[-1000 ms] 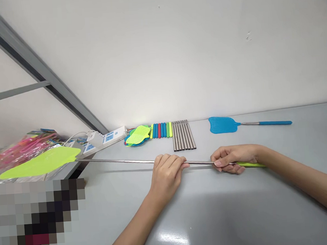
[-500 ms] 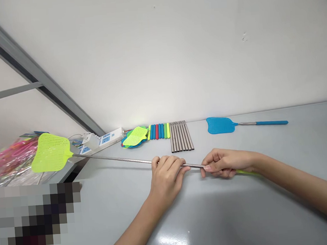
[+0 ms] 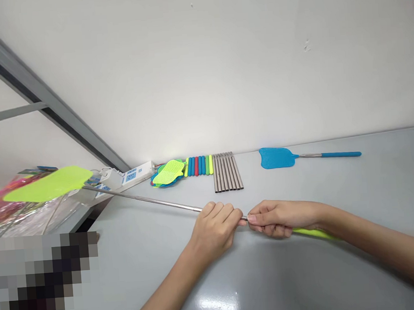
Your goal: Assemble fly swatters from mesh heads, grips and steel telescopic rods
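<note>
A yellow-green fly swatter [image 3: 49, 185] with a long metal telescopic rod is held across the grey table, its mesh head at the far left. My left hand [image 3: 217, 227] is wrapped round the rod near its middle. Close beside it, my right hand [image 3: 273, 219] is closed on the rod's right end. A yellow-green grip [image 3: 313, 233] runs out from under my right hand and wrist; the fingers hide where it meets the rod.
Along the wall lie stacked swatter heads [image 3: 171, 171], a row of coloured grips [image 3: 197, 166], several metal tubes [image 3: 227, 172] and a blue swatter [image 3: 278, 157]. A power strip [image 3: 137, 174] and plastic-wrapped goods [image 3: 30, 210] are at the left.
The swatter head has turned and now shows nearly edge-on, slightly further left. My right hand has come closer to my left hand, so less of the rod shows between them.
</note>
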A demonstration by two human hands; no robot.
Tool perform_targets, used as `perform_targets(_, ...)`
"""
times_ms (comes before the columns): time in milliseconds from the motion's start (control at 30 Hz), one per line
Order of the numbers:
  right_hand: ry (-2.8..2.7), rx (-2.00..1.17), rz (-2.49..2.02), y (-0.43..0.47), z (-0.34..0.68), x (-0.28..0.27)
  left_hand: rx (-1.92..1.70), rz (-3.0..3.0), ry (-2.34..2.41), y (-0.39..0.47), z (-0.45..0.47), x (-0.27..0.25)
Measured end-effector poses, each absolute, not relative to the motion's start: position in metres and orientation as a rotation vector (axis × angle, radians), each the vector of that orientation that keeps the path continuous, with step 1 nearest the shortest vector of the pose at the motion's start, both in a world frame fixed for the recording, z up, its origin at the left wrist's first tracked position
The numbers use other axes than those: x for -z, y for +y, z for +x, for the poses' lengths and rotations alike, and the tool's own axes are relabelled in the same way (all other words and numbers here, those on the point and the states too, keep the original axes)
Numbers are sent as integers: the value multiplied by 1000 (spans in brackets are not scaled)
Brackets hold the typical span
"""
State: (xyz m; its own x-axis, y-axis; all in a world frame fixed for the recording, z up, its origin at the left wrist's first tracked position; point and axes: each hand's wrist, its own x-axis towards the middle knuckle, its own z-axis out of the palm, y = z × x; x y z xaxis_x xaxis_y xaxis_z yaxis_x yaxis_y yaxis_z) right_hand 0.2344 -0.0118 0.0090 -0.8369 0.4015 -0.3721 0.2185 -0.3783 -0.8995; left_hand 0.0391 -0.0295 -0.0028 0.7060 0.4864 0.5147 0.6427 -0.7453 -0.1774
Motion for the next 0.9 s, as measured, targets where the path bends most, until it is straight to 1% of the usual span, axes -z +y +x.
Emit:
perform_targets(233, -1830, -2302, -802, -21, 233, -14, 600, -2403, -627, -25, 23, -4)
perform_targets(367, -1915, -2215, -787, -20, 234, -14, 586, -2360, -591, -25, 21, -6)
perform_targets(900, -2042, -2069, -777, -19, 238, -16, 541, -2315, -602, -22, 13, -12)
